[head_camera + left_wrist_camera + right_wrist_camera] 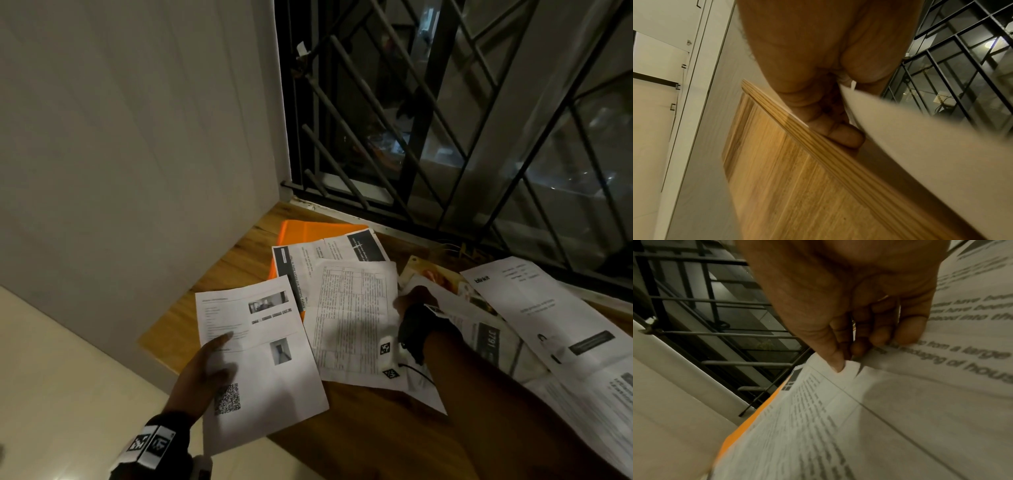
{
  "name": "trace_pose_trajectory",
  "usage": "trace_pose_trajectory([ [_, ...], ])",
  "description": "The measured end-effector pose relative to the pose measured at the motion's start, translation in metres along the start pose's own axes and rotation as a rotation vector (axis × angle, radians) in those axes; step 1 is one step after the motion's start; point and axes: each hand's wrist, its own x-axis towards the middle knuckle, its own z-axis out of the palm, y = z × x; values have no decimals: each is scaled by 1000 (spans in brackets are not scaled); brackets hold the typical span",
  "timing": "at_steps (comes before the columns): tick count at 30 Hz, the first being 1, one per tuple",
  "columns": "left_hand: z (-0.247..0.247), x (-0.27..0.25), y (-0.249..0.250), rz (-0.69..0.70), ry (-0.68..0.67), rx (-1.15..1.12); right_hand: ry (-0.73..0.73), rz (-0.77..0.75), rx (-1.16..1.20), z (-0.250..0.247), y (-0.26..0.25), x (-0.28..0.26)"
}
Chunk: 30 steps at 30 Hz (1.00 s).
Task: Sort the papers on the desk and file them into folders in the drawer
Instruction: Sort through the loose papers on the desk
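My left hand [209, 366] holds a white sheet with a QR code and small photos [263, 356] over the desk's left edge, thumb on top. In the left wrist view its fingers [838, 134] curl under that sheet [920, 146]. My right hand [409, 301] is at the right edge of a sheet printed with a table [352, 318]. In the right wrist view the thumb [835, 361] presses on the table sheet [838, 418], and the fingers curl round the edge of a sheet with large text [962, 366]. An orange folder [308, 229] lies under the papers.
More papers cover the wooden desk [359, 445]: a long white receipt [534, 308] at the right and a colourful leaflet [435, 277] behind my right hand. A barred window [445, 120] stands behind the desk, a white wall [137, 137] to its left. No drawer is in view.
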Motion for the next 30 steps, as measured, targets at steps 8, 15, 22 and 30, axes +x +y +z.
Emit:
trace_pose_trajectory([
  [8,4,-1,-3,-30,66,-9,-122,-125,322,22,-8,7],
  [15,8,-7,9,-49,125,-96,-25,-303,156,18,-29,-13],
  [22,5,-4,5,-98,224,-215,68,-561,111,-42,-83,-53],
  [30,3,-1,2,-134,255,-314,-185,-662,426,1,-99,-64],
])
